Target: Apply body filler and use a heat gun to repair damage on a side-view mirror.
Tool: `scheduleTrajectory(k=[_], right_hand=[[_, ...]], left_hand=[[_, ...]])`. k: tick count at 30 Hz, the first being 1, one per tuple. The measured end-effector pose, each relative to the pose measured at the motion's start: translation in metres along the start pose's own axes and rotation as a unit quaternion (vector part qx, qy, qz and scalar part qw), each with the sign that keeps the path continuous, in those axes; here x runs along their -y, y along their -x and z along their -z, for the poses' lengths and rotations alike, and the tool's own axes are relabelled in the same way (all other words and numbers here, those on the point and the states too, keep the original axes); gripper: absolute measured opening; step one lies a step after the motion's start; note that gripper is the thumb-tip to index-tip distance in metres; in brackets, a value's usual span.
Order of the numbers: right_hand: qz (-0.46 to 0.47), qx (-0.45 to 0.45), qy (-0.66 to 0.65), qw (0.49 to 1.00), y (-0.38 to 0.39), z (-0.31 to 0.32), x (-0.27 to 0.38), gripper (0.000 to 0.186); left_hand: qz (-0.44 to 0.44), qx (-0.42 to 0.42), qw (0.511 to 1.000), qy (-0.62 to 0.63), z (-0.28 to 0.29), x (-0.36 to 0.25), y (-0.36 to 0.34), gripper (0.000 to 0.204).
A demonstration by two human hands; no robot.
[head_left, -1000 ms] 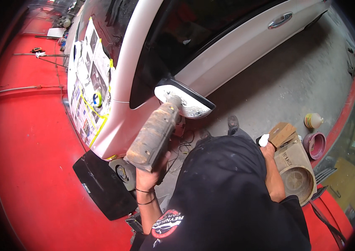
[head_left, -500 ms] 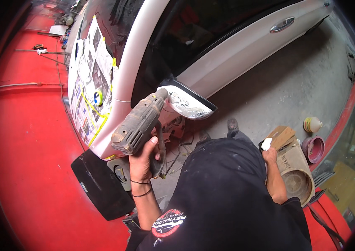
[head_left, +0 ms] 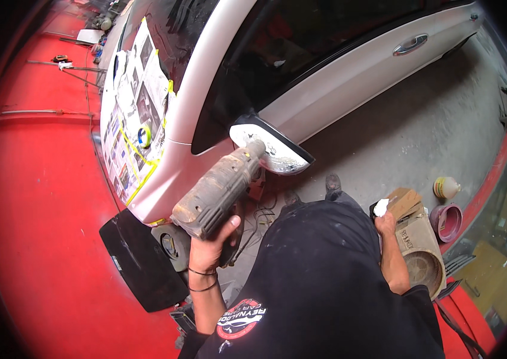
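Note:
My left hand [head_left: 208, 252] is closed around the handle of a dusty grey heat gun [head_left: 217, 194]. The gun's nozzle points at the side mirror [head_left: 284, 160] of a white car and overlaps it in view; I cannot tell whether they touch. The mirror's white cover has patchy grey and dark marks and a black edge. Low at my right side, my right hand [head_left: 387, 225] is closed on a small white wad [head_left: 381, 207], perhaps cloth or paper, with something dark beside it.
Newspaper [head_left: 139, 113] edged with yellow tape covers part of the car's front, and a tape roll [head_left: 144, 136] lies on it. A black panel [head_left: 142, 260] leans at left. To the right are a speaker-like box [head_left: 424, 239], a pink tub [head_left: 446, 222] and a bottle [head_left: 446, 187].
My left hand has moved the heat gun slightly right and down, so its nozzle now lies over the middle of the mirror cover. The right hand stays almost still with the white wad.

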State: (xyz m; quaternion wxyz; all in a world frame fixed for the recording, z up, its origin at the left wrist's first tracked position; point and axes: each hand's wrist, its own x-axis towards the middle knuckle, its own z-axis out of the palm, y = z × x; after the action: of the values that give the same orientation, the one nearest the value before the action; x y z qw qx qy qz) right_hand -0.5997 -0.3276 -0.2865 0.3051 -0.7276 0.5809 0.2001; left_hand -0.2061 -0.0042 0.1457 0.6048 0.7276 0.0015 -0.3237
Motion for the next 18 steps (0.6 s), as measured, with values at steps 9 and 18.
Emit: scheduleTrajectory(k=[9,18], right_hand=[[0.02,-0.019,-0.008,1.0,-0.013,-0.029,-0.026,0.049],[0.03,-0.01,-0.031,0.999,-0.006,-0.041,-0.03,0.041]], left_hand=[[-0.051,-0.102,0.992,0.059,0.011,0.02,-0.032,0.024],[-0.018,-0.052,0.997,0.056,-0.005,0.019,-0.022,0.035]])
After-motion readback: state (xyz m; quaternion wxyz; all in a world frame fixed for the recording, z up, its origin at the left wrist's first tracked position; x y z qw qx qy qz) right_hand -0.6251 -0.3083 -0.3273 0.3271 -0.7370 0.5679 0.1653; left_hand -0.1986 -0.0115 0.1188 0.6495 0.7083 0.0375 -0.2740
